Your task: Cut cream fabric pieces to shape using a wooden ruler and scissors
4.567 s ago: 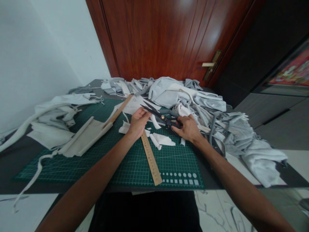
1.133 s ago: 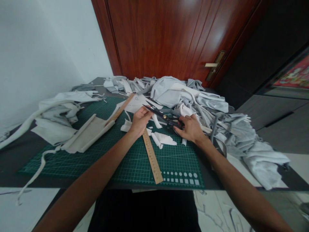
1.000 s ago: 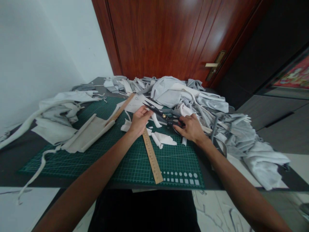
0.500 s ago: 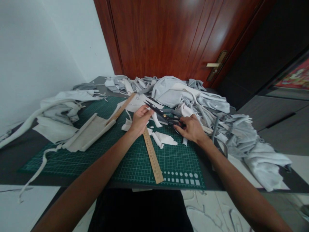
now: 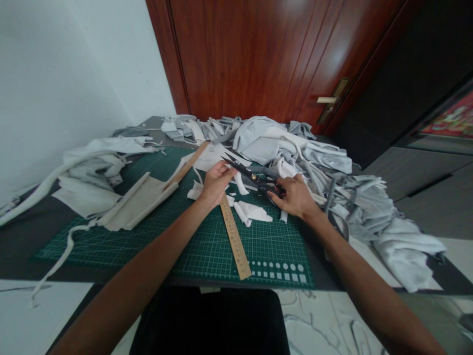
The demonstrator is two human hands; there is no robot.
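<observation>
My right hand (image 5: 295, 196) grips black scissors (image 5: 254, 177) by the handles, and their blades, slightly parted, point up and to the left. At the blades, my left hand (image 5: 218, 183) pinches a white strip of fabric (image 5: 242, 185), whose curved end hangs below the scissors. My left fingertips partly hide the piece. A wooden ruler (image 5: 235, 241) runs from beneath my left hand toward the front edge. Several white fabric scraps (image 5: 254, 211) lie under the scissors on the green cutting mat (image 5: 199, 241).
A large heap of grey and white fabric (image 5: 258, 143) spreads along the back and right of the table. On the left lie a beige folded piece (image 5: 138, 202) and more fabric (image 5: 92, 182). A second wooden ruler (image 5: 188, 165) slants behind my left hand. A wooden door (image 5: 251, 59) stands beyond.
The view has shifted very slightly. Both hands keep their places, and the scissors remain at the fabric with almost no visible change.
</observation>
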